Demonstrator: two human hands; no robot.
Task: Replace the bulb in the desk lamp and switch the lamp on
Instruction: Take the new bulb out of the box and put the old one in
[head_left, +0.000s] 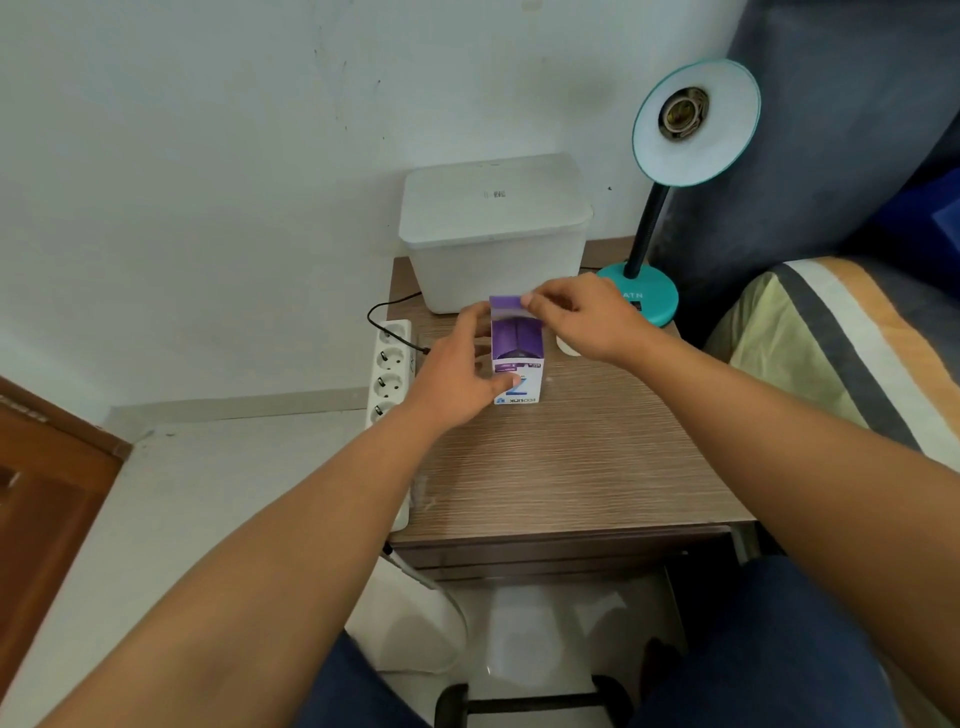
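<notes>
A purple and white bulb box (517, 358) stands on the wooden bedside table (561, 467). My left hand (457, 371) grips its left side, thumb on the front. My right hand (582, 317) pinches the box's purple top flap, which is lifted open. The teal desk lamp (652, 291) stands at the table's back right; its shade (696, 122) faces me and the socket (681, 115) inside holds no bulb. A white round object (569, 347), partly hidden under my right hand, lies on the table.
A white lidded plastic bin (493, 228) sits at the back of the table against the wall. A white power strip (387, 379) with a black cable plugged in lies along the table's left edge. A bed with a striped cover (841, 338) is on the right.
</notes>
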